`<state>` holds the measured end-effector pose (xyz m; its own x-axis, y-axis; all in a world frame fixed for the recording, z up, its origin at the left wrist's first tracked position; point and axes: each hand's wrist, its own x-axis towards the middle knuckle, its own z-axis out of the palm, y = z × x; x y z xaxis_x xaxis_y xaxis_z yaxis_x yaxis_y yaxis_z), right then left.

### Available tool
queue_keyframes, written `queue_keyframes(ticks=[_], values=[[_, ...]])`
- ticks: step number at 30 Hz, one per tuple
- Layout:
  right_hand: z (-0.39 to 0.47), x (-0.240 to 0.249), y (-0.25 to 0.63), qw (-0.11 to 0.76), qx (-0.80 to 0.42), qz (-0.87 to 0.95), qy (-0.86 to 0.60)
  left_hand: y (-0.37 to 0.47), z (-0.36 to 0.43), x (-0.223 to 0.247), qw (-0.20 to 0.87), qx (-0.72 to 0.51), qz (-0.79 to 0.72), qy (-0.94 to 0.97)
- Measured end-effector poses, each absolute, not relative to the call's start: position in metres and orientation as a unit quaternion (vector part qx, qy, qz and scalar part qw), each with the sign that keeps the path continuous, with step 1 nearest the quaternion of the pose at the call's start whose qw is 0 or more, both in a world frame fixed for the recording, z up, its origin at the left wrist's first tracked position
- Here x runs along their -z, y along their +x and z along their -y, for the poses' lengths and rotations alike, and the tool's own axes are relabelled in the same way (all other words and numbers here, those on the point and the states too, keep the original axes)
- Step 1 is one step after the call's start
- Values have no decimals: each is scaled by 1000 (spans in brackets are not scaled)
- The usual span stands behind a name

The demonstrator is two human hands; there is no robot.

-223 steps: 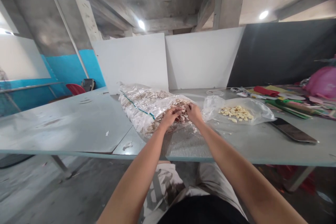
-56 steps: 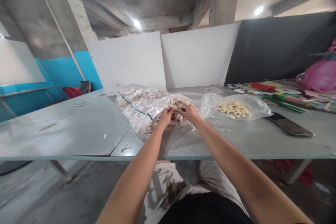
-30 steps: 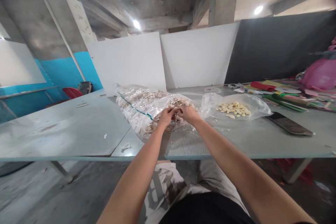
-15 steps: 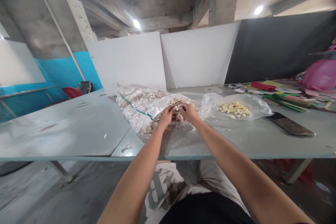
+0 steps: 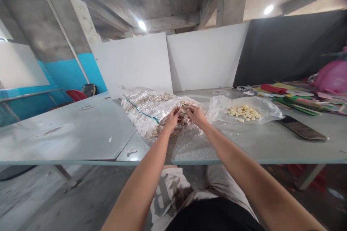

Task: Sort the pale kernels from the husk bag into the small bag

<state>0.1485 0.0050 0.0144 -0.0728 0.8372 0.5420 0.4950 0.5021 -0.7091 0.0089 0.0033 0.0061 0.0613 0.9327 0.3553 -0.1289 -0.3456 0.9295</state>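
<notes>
Both hands are together at the mouth of the big clear bag (image 5: 148, 112) of unpeeled garlic, which lies on the grey table (image 5: 67, 133). The left hand (image 5: 172, 118) and the right hand (image 5: 197, 115) pinch one small garlic clove (image 5: 182, 110) between their fingertips, close above the pile. Compared with half a second ago almost nothing has moved; the fingers only turned a little, so the peeling of this clove seems to go on. Just beside, on the right, a smaller open bag (image 5: 267, 110) carries the peeled cloves (image 5: 244, 112), and a phone (image 5: 302, 128) lies near it.
</notes>
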Motion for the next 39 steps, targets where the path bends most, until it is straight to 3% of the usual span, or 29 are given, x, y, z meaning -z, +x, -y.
queue_keyframes(ticks=[6, 22, 32, 39], values=[[2, -19, 147, 503, -260, 715, -411, 8, -5, -5, 461, -579, -356, 571], [-6, -15, 150, 511, -323, 688, -400, 8, -2, -6, 483, -587, -337, 555], [-8, -14, 148, 489, -99, 737, -456, 9, 5, -10, 492, -551, -353, 575], [-8, -13, 148, 498, -87, 723, -470, 9, 6, -10, 497, -550, -342, 578]])
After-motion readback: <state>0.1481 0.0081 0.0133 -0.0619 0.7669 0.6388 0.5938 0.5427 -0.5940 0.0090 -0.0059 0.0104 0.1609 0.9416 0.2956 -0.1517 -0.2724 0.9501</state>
